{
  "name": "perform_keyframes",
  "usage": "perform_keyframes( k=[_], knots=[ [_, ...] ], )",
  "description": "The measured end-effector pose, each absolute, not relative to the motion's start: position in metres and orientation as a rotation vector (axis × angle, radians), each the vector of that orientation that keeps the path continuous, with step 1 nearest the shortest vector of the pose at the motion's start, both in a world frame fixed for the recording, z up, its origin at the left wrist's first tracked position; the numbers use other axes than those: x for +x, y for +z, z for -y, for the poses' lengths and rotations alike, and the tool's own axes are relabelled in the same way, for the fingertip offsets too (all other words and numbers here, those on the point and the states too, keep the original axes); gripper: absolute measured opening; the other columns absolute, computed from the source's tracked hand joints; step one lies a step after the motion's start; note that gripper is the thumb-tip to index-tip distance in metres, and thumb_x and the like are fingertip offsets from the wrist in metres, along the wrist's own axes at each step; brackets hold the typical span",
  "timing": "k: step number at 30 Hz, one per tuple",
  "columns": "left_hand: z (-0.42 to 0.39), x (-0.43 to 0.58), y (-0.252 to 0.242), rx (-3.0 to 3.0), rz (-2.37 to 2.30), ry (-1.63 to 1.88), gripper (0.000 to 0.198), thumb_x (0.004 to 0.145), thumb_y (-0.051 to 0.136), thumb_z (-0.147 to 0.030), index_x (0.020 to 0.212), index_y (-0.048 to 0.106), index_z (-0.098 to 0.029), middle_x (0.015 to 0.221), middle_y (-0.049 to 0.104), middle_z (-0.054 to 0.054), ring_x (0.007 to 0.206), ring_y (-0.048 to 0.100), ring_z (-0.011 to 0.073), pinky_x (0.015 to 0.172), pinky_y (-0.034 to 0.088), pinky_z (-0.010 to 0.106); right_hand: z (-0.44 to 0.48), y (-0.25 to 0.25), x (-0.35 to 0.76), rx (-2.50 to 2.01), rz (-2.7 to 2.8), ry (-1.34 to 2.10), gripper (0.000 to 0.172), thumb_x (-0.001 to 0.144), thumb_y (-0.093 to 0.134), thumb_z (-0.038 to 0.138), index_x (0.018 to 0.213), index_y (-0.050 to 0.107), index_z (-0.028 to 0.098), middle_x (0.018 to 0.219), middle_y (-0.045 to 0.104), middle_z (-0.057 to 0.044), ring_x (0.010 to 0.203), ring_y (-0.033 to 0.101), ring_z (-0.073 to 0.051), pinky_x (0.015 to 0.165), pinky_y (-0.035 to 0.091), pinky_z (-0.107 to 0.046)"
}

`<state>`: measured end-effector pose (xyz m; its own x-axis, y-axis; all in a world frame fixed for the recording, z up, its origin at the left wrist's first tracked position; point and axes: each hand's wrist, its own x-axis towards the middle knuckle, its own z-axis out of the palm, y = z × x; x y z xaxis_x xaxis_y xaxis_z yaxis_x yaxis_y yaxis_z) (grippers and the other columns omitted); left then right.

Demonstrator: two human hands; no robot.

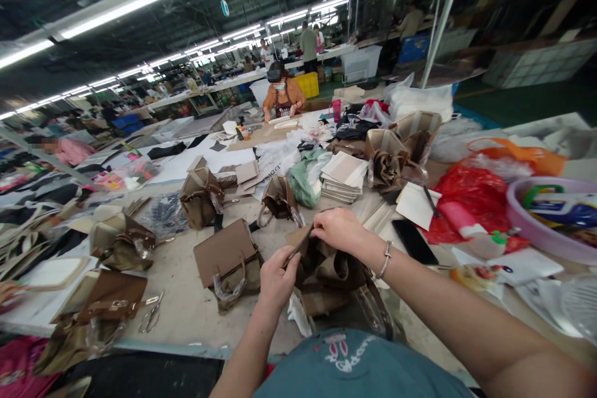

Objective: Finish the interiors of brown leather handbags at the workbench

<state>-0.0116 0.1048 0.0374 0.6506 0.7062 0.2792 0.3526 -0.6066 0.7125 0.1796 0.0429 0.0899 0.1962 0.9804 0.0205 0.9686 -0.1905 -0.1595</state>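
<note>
A brown handbag (326,298) lies in front of me at the near table edge, its body crumpled and its strap hanging to the right. My left hand (278,273) pinches the near left corner of the bag's flap edge. Farther along that same edge, my right hand (336,230) is closed on it, fingers partly hidden behind the wrist and flap. Left of my hands stands another brown handbag (226,255) with a plastic-wrapped handle. Just beyond them sits a smaller open bag (278,199).
Scissors (153,317) lie at left near a brown bag (100,298). Stacked beige panels (344,175) stand beyond my hands. A black phone (414,241), a red plastic bag (473,199) and a purple basin (555,224) are at right. A co-worker (283,96) sits across the table.
</note>
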Motion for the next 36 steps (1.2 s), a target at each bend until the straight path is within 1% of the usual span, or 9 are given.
perform_keyframes(
  k=[4, 7, 10, 13, 16, 18, 21, 25, 36],
  knots=[
    [-0.105, -0.011, 0.038, 2.233, -0.827, 0.72, 0.02, 0.083, 0.05, -0.03, 0.089, 0.066, -0.018, 0.086, 0.068, 0.003, 0.08, 0.063, 0.0154, 0.074, 0.049, 0.026, -0.043, 0.088, 0.179, -2.292, 1.827, 0.101, 0.025, 0.081, 0.054, 0.045, 0.094, 0.059, 0.024, 0.083, 0.068, -0.002, 0.078, 0.061, -0.019, 0.064, 0.039, -0.025],
    [-0.107, -0.01, 0.039, 2.248, -0.839, 0.707, 0.02, 0.083, 0.05, -0.03, 0.088, 0.066, -0.018, 0.084, 0.068, 0.003, 0.078, 0.063, 0.0154, 0.072, 0.049, 0.026, -0.043, 0.089, 0.178, -2.273, 1.778, 0.087, 0.03, 0.079, 0.057, 0.041, 0.105, 0.054, 0.026, 0.084, 0.067, -0.001, 0.079, 0.062, -0.019, 0.063, 0.037, -0.024],
    [-0.111, -0.013, 0.035, 2.267, -0.861, 0.722, 0.019, 0.083, 0.051, -0.03, 0.09, 0.064, -0.018, 0.085, 0.068, 0.004, 0.08, 0.063, 0.0162, 0.075, 0.051, 0.028, -0.041, 0.091, 0.178, -2.209, 1.82, 0.106, 0.03, 0.08, 0.057, 0.038, 0.106, 0.053, 0.026, 0.082, 0.067, -0.001, 0.078, 0.061, -0.018, 0.061, 0.036, -0.024],
    [-0.114, -0.021, 0.026, 2.252, -0.816, 0.93, 0.027, 0.079, 0.058, -0.027, 0.105, 0.056, -0.018, 0.105, 0.064, 0.008, 0.097, 0.061, 0.0191, 0.085, 0.05, 0.034, -0.036, 0.09, 0.18, -2.075, 1.935, 0.131, 0.021, 0.081, 0.055, 0.032, 0.101, 0.055, 0.025, 0.083, 0.067, 0.0, 0.076, 0.06, -0.016, 0.061, 0.034, -0.023],
    [-0.116, -0.03, 0.017, 2.306, -0.617, 1.188, 0.025, 0.077, 0.061, -0.02, 0.101, 0.055, -0.019, 0.12, 0.053, 0.01, 0.111, 0.053, 0.0217, 0.091, 0.049, 0.04, -0.028, 0.089, 0.182, -1.956, 2.043, 0.16, 0.017, 0.08, 0.054, 0.024, 0.097, 0.056, 0.024, 0.087, 0.066, 0.0, 0.079, 0.059, -0.015, 0.064, 0.035, -0.023],
    [-0.115, -0.034, 0.013, 2.339, -0.48, 1.256, 0.015, 0.08, 0.057, -0.015, 0.094, 0.058, -0.019, 0.119, 0.051, 0.009, 0.109, 0.055, 0.0201, 0.088, 0.051, 0.038, -0.023, 0.09, 0.182, -1.889, 2.111, 0.179, 0.017, 0.08, 0.053, 0.021, 0.096, 0.057, 0.023, 0.087, 0.065, -0.001, 0.08, 0.057, -0.015, 0.066, 0.035, -0.023],
    [-0.114, -0.035, 0.012, 2.387, -0.442, 1.27, 0.018, 0.082, 0.054, -0.013, 0.096, 0.06, -0.02, 0.114, 0.054, 0.008, 0.102, 0.059, 0.0174, 0.084, 0.054, 0.035, -0.016, 0.095, 0.178, -1.815, 2.162, 0.146, 0.018, 0.081, 0.052, 0.018, 0.097, 0.058, 0.021, 0.091, 0.063, -0.003, 0.085, 0.055, -0.016, 0.072, 0.037, -0.025],
    [-0.113, -0.034, 0.016, 2.468, -0.545, 1.246, 0.018, 0.082, 0.055, -0.017, 0.099, 0.059, -0.019, 0.103, 0.061, 0.008, 0.097, 0.06, 0.0171, 0.084, 0.054, 0.034, -0.014, 0.1, 0.166, -1.688, 2.19, 0.125, 0.03, 0.079, 0.057, 0.021, 0.109, 0.055, 0.022, 0.103, 0.059, -0.006, 0.097, 0.051, -0.018, 0.082, 0.038, -0.028],
    [-0.113, -0.035, 0.018, 2.457, -0.584, 1.184, 0.02, 0.081, 0.054, -0.016, 0.098, 0.063, -0.021, 0.098, 0.06, 0.007, 0.092, 0.059, 0.015, 0.082, 0.053, 0.03, -0.032, 0.082, 0.154, -1.681, 2.186, 0.11, 0.017, 0.084, 0.048, 0.013, 0.098, 0.058, 0.017, 0.089, 0.059, -0.004, 0.084, 0.053, -0.015, 0.075, 0.04, -0.025]
  ],
)
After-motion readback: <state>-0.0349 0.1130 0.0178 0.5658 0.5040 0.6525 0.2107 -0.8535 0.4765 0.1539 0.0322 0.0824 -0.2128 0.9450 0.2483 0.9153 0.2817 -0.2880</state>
